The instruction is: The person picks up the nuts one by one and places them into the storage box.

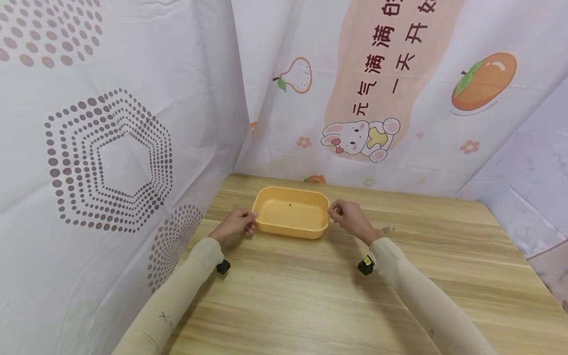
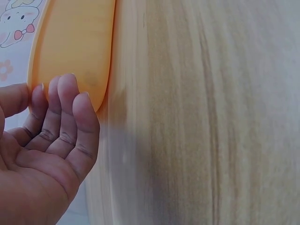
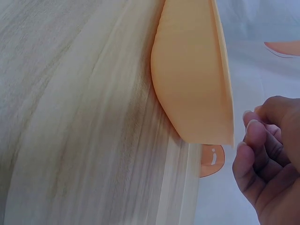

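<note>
Tray: yellow-orange plastic, rectangular with rounded corners (image 1: 288, 230), near the middle of the head frame; looked like it was resting on the tabletop.
In the tray: a small dark speck (image 1: 290, 205), too tiny to name.
Left hand: (image 1: 237, 223) at the tray's left end, thumb and index finger nipping the rim, other fingers loosely bent.
Right hand: (image 1: 352, 219) by the right end, fingers curled in close to the thumb. Its wrist view showed a small gap to the rim; couldn't tell if anything was tucked between the fingertips.
Progress: early-ish, I'd judge. Tray was down on the table, only one end clearly gripped, so a right-hand hold looked undone.
Loose bits: little grey pieces (image 1: 388, 229) on the table, right of centre, outside the tray.
Tabletop: wood-grain (image 1: 284, 286), across the lower frame.
Backdrop: rabbit-and-fruit print curtain (image 1: 275, 128), upper middle.
</note>
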Demonstrator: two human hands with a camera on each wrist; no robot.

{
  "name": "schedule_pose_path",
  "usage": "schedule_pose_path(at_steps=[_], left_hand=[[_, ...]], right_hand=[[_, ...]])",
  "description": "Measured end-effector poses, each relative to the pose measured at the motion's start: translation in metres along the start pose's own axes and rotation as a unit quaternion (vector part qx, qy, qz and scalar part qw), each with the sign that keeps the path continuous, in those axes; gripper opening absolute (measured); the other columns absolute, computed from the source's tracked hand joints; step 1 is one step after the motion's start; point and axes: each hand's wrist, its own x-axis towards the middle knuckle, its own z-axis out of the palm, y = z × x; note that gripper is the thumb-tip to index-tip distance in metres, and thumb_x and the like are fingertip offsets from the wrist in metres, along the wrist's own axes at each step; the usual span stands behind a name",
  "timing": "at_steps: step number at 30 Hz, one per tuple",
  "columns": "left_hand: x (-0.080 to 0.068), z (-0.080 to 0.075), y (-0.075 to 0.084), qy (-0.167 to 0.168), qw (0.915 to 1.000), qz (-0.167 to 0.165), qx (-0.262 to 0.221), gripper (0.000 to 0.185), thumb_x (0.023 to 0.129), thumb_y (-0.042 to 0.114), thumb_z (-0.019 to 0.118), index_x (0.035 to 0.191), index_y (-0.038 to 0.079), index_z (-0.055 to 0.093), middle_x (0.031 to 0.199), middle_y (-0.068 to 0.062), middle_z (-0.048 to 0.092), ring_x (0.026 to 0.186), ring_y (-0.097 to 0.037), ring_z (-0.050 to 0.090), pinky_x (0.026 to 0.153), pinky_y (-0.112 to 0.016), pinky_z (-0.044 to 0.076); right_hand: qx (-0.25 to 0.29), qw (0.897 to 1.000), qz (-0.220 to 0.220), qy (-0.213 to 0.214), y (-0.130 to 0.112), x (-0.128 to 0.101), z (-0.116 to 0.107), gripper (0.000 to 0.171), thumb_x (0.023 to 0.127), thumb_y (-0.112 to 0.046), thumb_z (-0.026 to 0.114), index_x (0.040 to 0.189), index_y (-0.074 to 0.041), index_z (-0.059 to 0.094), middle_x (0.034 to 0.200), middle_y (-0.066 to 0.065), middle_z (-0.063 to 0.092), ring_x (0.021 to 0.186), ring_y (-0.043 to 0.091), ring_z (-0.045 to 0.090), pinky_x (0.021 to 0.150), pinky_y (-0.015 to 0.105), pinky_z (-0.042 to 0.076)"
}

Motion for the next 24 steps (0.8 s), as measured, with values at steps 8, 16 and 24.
schedule_pose_path(at_steps=[8, 16, 24], left_hand=[[0.0, 0.002, -0.001, 0.001, 0.9999, 0.007, -0.007, 0.033, 0.109, 0.027, 0.055, 0.098, -0.003, 0.063, 0.091, -0.015, 0.066, 0.074, -0.019, 0.065, 0.071, -0.032, 0.059], [-0.002, 0.002, 0.0, 0.001, 0.9999, 0.01, -0.008, 0.033, 0.109, 0.028, 0.055, 0.097, -0.002, 0.063, 0.09, -0.014, 0.066, 0.074, -0.018, 0.064, 0.071, -0.031, 0.059], [-0.002, 0.002, 0.003, 0.0, 0.9996, 0.006, -0.027, 0.031, 0.109, 0.024, 0.055, 0.093, -0.002, 0.062, 0.089, -0.014, 0.065, 0.074, -0.019, 0.063, 0.071, -0.031, 0.058]], right_hand=[[-0.006, 1.0, 0.005, -0.004, -0.003, 0.003, 0.005, 0.014, 0.104, -0.017, 0.062, 0.104, -0.005, 0.069, 0.08, 0.01, 0.071, 0.058, 0.014, 0.06, 0.051, 0.029, 0.052], [-0.015, 1.0, 0.006, -0.008, -0.003, 0.005, 0.009, 0.014, 0.103, -0.017, 0.064, 0.102, -0.004, 0.069, 0.076, 0.003, 0.068, 0.06, 0.013, 0.06, 0.052, 0.027, 0.051], [-0.026, 1.0, -0.005, -0.002, -0.002, 0.008, 0.014, 0.012, 0.101, -0.015, 0.065, 0.099, -0.004, 0.07, 0.075, -0.001, 0.066, 0.061, 0.011, 0.06, 0.054, 0.026, 0.05]])
